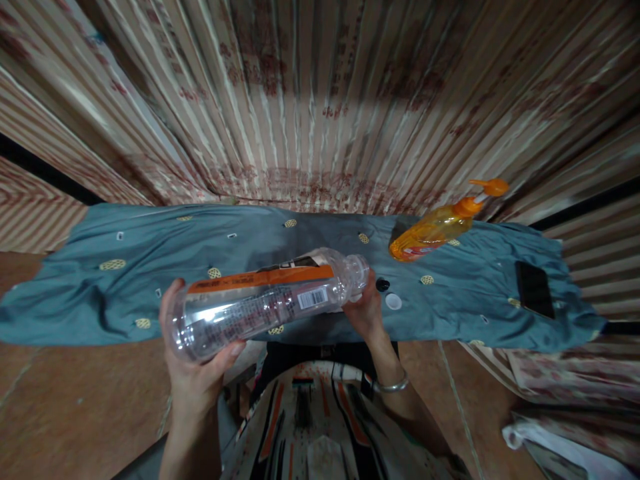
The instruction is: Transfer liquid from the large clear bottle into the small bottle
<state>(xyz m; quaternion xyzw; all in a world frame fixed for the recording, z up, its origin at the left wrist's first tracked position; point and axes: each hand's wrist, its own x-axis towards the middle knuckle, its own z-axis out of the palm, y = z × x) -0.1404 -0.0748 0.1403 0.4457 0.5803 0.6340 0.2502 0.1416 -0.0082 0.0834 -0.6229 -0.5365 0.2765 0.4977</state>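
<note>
A large clear plastic bottle point(260, 303) with an orange and black label lies nearly sideways in the air over the cloth, its open neck pointing right. My left hand point(197, 363) wraps round its base, thumb along the near side. At the other end my right hand point(366, 307) grips the bottle just under its neck; part of those fingers is hidden behind the plastic. Beside my right hand a black cap point(383, 285) and a white cap point(393, 301) lie on the cloth. No liquid shows inside the bottle.
A teal cloth with pineapple prints point(165, 240) covers the narrow table. An orange pump bottle point(430, 232) stands at the back right, and a dark phone point(535, 288) lies near the right end. Striped curtains point(310, 120) hang behind and at both sides.
</note>
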